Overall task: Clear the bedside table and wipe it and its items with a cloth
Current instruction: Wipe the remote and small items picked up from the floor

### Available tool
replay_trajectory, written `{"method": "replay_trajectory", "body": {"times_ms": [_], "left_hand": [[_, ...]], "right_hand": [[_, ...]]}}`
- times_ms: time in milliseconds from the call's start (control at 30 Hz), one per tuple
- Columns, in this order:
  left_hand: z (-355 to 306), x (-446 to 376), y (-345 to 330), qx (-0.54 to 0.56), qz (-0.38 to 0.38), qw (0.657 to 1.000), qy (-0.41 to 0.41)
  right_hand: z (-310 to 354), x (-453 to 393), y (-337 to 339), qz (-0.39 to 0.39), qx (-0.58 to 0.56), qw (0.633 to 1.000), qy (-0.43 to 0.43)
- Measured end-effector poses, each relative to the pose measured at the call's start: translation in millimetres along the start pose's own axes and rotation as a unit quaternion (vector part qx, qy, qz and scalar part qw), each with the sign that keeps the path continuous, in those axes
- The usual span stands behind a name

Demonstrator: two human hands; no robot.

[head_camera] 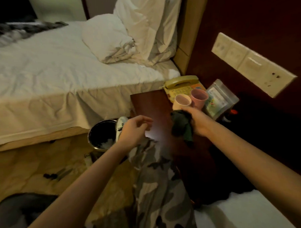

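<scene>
While our right hand (198, 121) closes around a crumpled dark green cloth (182, 128), its fingertips also touch the rim of a peach plastic cup (182, 101) near the far right part of the dark reddish wooden bedside table (151, 105). Just beside that cup, touching it, stands a pink plastic cup (199, 97). Behind both cups sits a yellowish corded telephone (179, 84) at the far edge of the table, and at the right edge leans a clear plastic packet with a colourful printed insert (220, 98). Our left hand (135, 130) hangs over the near left corner of the table with fingers loosely curled, gripping nothing. Below it, on the floor beside the table's left edge, stands a round metal bin with a dark liner (100, 134). Our camouflage-patterned trouser leg (158, 183) stands against the near edge. Further left lies a bed with white sheets (48, 67).
</scene>
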State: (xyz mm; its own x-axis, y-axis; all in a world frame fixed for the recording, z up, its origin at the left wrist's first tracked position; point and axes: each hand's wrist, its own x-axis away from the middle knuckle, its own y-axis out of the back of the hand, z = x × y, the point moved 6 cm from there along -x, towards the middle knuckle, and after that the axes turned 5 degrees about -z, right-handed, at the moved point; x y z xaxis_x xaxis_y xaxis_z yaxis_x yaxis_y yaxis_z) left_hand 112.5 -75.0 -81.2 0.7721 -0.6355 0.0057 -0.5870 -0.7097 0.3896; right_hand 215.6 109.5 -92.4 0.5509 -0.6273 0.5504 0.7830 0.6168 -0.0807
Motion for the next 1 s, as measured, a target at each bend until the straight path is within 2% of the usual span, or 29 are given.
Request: {"method": "replay_trajectory", "body": {"times_ms": [133,300,400,500,600,667,800,1000], "left_hand": [[58.7,19.4,72.3,-0.117,0.021,0.991,0.055],[153.1,55.0,131.9,-0.214,0.117,0.953,0.182],[211.5,67.8,156.0,-0.179,0.100,0.945,0.255],[271.4,78.1,169.3,-0.083,0.056,0.928,0.358],[330.5,84.7,172.8,0.029,-0.033,0.882,0.469],[367.7,84.2,168.9,0.062,-0.088,0.848,0.518],[427.1,63.8,140.5,0.107,-0.099,0.823,0.550],[518.5,26.2,108.6,0.072,-0.062,0.820,0.564]], "right_hand": [[-2.4,15.6,-110.7,0.091,0.050,0.993,0.054],[-63.0,11.0,-225.5,0.187,0.076,0.979,-0.007],[-120.5,-8.8,-260.3,0.168,0.109,0.975,-0.097],[-176.1,-35.5,-276.5,0.135,0.154,0.965,-0.162],[-224.3,-68.8,-282.3,0.112,0.187,0.958,-0.187],[-251.3,-91.4,-285.6,0.094,0.201,0.955,-0.198],[-295.6,-132.3,-292.9,0.065,0.212,0.946,-0.235],[-362.7,-190.4,-298.9,0.073,0.279,0.916,-0.280]]}}
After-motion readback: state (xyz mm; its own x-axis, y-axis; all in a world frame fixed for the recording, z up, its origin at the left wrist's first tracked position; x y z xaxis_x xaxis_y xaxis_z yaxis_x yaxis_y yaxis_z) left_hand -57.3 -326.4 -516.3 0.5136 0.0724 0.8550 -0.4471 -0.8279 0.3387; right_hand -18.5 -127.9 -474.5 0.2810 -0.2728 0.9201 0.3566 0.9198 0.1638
